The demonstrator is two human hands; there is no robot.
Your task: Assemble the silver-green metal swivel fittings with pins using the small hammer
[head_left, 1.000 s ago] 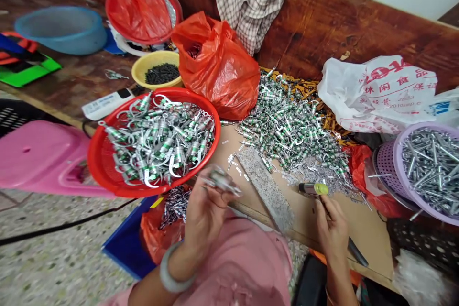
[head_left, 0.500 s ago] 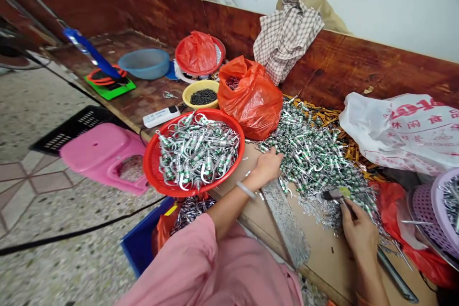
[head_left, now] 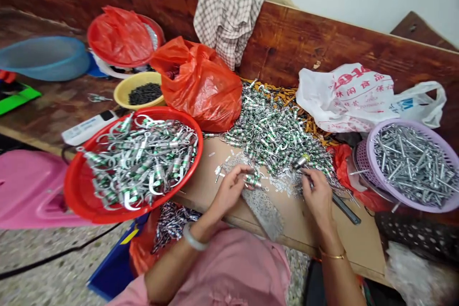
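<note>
My left hand pinches a silver hook anchor bolt with green bands above the near end of the pile. Beneath it a grey speckled metal strip lies on the brown board. My right hand is closed around a hammer, its yellowish-tipped head showing beyond the fingers and its grey handle behind the hand. Between the hands are small flat metal clips. Beyond them spreads a heap of similar anchor bolts.
On the left stands a red basket filled with anchor bolts. Behind it are an orange plastic bag and a yellow bowl of black pieces. At right, a purple basket holds metal pins, near a white bag.
The view has swung right. My left hand has come back from the heap holding an anchor bolt. My right hand remains on the hammer beside the clips.
</note>
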